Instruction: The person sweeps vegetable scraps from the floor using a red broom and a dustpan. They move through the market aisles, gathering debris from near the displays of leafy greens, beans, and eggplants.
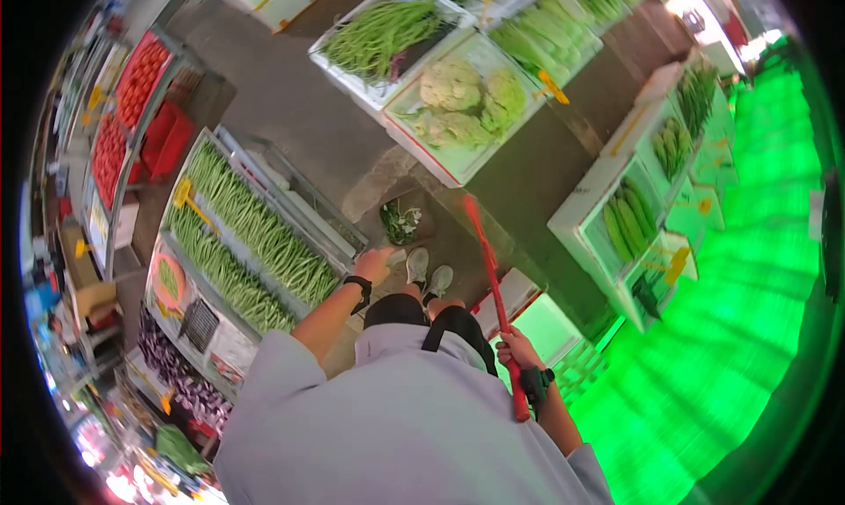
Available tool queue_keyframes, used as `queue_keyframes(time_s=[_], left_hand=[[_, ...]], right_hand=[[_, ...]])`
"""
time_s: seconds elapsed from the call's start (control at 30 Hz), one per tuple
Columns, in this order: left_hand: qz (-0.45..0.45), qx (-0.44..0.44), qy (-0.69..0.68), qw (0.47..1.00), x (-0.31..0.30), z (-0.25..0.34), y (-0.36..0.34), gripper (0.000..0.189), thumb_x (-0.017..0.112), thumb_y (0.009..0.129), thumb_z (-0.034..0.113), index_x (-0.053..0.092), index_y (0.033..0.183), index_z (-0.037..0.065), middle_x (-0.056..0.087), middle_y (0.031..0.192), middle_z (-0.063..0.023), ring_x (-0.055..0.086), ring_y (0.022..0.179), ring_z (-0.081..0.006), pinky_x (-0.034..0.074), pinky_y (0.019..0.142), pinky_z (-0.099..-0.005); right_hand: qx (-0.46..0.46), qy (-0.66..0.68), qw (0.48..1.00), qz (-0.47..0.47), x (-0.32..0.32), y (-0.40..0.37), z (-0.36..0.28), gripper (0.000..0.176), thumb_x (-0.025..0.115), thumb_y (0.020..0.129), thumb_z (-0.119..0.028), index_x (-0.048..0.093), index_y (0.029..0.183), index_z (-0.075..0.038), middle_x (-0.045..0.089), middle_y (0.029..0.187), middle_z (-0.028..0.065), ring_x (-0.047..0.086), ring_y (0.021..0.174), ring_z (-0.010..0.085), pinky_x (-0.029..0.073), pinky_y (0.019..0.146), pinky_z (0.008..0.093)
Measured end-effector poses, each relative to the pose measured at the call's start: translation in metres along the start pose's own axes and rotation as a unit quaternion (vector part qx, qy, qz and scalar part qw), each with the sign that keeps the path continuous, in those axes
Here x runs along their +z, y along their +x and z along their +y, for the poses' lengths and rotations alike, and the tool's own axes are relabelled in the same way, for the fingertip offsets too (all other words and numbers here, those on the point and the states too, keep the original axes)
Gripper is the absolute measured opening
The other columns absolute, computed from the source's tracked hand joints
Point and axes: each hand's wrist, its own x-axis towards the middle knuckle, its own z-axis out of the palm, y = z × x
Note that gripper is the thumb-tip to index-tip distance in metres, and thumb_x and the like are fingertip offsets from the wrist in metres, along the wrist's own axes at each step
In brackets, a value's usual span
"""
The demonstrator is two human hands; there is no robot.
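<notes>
My right hand (521, 348) is closed around a long red pole (495, 280). The pole runs from beside my body up and forward, its far tip blurred above the floor. My left hand (374, 265) is curled beside the end of the green bean display, a small pale piece (397, 257) at its fingers that I cannot make out. Beyond it, on the floor, lies a heap of green leaves (400, 221) with some white bits, on or in something dark. My shoes (417, 265) stand just behind the heap.
Green beans (255, 214) fill a rack on the left, with eggplants (172, 355) below and tomatoes (141, 82) farther off. Ahead stand white boxes of cauliflower (453, 87) and long greens (383, 38). Boxes of cucumbers (629, 221) and a bright green sheet (704, 346) line the right.
</notes>
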Motion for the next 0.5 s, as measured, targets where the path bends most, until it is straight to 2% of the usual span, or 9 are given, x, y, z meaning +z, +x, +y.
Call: queue_keyframes(time_s=[0.1,0.13,0.23,0.33,0.43,0.5], left_hand=[[0.042,-0.042,-0.09,0.994,-0.016,0.012,-0.036,0.043,0.065,0.078,0.014,0.063,0.121,0.015,0.067,0.104,-0.022,0.063,0.1,-0.0405,0.05,0.085,-0.0499],[0.065,-0.03,-0.111,0.991,-0.015,0.014,-0.044,0.042,0.066,0.078,0.016,0.063,0.12,0.013,0.067,0.105,-0.0218,0.063,0.101,-0.0405,0.05,0.086,-0.0495],[0.111,-0.022,-0.164,0.98,0.0,0.01,-0.072,0.044,0.068,0.08,0.023,0.063,0.121,0.01,0.066,0.11,-0.0214,0.061,0.104,-0.0401,0.049,0.089,-0.0483],[0.089,-0.062,-0.195,0.975,-0.007,0.028,-0.104,0.048,0.07,0.084,0.032,0.062,0.125,0.008,0.065,0.117,-0.0205,0.059,0.109,-0.0394,0.048,0.093,-0.047],[0.104,-0.079,-0.199,0.971,0.012,0.037,-0.123,0.048,0.07,0.084,0.034,0.063,0.123,0.008,0.066,0.115,-0.0201,0.06,0.108,-0.0391,0.048,0.092,-0.0464],[0.156,-0.058,-0.213,0.963,0.042,0.033,-0.126,0.046,0.07,0.084,0.034,0.064,0.121,0.008,0.067,0.112,-0.0202,0.062,0.105,-0.0391,0.049,0.091,-0.0463]], right_hand=[[0.008,0.055,0.998,-0.029,-0.019,-0.001,-0.016,0.012,0.051,0.096,-0.006,0.044,0.104,-0.012,0.041,0.069,-0.0021,0.038,0.051,0.0049,0.036,0.041,0.0194],[0.031,0.076,0.996,-0.039,-0.023,-0.002,-0.023,0.008,0.05,0.097,-0.007,0.045,0.1,-0.012,0.039,0.068,-0.0039,0.038,0.052,0.0032,0.034,0.041,0.0171],[0.081,0.117,0.987,-0.073,-0.05,0.013,-0.04,0.006,0.05,0.097,-0.007,0.045,0.094,-0.01,0.039,0.067,-0.0023,0.039,0.054,0.0061,0.038,0.045,0.0181],[0.117,0.092,0.986,-0.077,-0.074,0.037,-0.067,0.002,0.049,0.096,-0.006,0.048,0.096,-0.005,0.043,0.068,0.0014,0.043,0.054,0.0087,0.042,0.047,0.0204],[0.166,0.035,0.982,-0.085,-0.084,0.046,-0.097,0.009,0.051,0.095,-0.005,0.05,0.097,0.004,0.049,0.07,0.0035,0.047,0.054,0.0102,0.044,0.048,0.0209],[0.177,-0.036,0.98,-0.089,-0.08,0.056,-0.126,0.014,0.05,0.095,-0.005,0.05,0.096,0.008,0.05,0.071,0.0042,0.048,0.054,0.0108,0.045,0.049,0.0212]])
